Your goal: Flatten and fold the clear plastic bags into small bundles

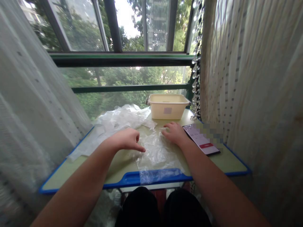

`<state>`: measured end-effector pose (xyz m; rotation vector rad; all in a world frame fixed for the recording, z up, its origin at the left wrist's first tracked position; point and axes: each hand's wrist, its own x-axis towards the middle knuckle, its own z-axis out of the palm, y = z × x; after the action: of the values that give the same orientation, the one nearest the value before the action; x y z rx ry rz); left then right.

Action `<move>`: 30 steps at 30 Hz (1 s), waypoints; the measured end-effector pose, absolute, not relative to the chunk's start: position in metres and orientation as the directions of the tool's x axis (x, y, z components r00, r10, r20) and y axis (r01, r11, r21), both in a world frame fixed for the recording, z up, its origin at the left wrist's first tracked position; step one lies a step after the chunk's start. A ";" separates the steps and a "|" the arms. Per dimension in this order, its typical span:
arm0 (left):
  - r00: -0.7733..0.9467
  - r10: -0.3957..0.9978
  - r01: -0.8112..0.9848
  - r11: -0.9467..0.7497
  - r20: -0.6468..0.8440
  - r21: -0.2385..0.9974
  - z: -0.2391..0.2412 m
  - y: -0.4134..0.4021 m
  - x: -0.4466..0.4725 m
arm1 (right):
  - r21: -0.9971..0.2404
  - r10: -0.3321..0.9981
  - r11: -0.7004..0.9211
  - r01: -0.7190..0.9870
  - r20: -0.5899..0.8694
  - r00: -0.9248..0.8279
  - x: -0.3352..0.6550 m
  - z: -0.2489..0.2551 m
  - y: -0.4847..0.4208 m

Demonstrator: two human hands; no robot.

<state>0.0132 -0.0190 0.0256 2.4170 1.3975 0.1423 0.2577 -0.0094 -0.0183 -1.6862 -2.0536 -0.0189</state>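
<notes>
A clear, crinkled plastic bag (157, 154) lies flat on the table in front of me, its near end draped over the blue front edge. My left hand (127, 139) is just left of the bag, with its thumb stretched out over the bag's side and apart from the bent fingers. On the far right corner of the bag rests my right hand (174, 132), fingers spread and lying low. Neither hand visibly grips anything. A heap of thin whitish plastic bags (118, 118) spreads behind and left of my left hand.
A cream plastic bin (169, 108) stands at the table's far side. A phone (201, 140) lies right of my right forearm. The table (118, 171) has a raised blue rim. Curtains (255, 78) hang on both sides, with a window behind.
</notes>
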 end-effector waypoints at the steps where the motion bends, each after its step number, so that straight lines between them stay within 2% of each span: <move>1: 0.483 0.863 0.840 -0.411 -0.145 0.353 0.025 -0.019 0.011 | -0.313 0.903 0.280 0.908 0.406 -0.138 0.256 -0.018 -0.010; 4: 0.421 0.854 0.864 -0.274 -0.306 0.423 0.023 -0.020 0.007 | -0.327 0.836 0.464 0.823 0.469 -0.284 0.249 -0.019 -0.013; 7: 0.444 0.814 0.846 -0.243 -0.374 0.475 0.022 -0.022 0.008 | -0.294 0.809 0.553 0.780 0.414 -0.418 0.241 -0.022 -0.015; 11: 0.545 0.721 0.820 -0.352 -0.428 0.452 0.026 -0.027 0.014 | -0.310 0.831 0.526 0.792 0.385 -0.401 0.237 -0.023 -0.015; 15: 0.602 0.763 0.785 -0.513 -0.234 0.346 0.029 -0.028 0.019 | -0.313 0.862 0.463 0.829 0.375 -0.340 0.239 -0.025 -0.010; 16: 0.600 0.770 0.780 -0.503 -0.217 0.371 0.029 -0.027 0.019 | -0.311 0.869 0.447 0.839 0.372 -0.325 0.239 -0.027 -0.009; 21: 0.576 0.756 0.746 -0.331 -0.312 0.578 0.027 -0.022 0.017 | -0.326 0.895 0.400 0.856 0.341 -0.288 0.238 -0.033 -0.002; 25: 0.477 0.822 0.766 -0.216 -0.311 0.605 0.025 -0.016 0.014 | -0.386 0.910 0.378 0.841 0.322 -0.261 0.238 -0.033 -0.001; 30: 0.541 0.748 0.762 -0.242 -0.385 0.601 0.023 -0.013 0.014 | -0.553 0.913 0.382 0.741 0.352 -0.208 0.235 -0.028 -0.006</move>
<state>0.0137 -0.0130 0.0231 2.0059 1.2193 -0.0236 0.2355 -0.0058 -0.0278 -1.4163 -2.0089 0.3483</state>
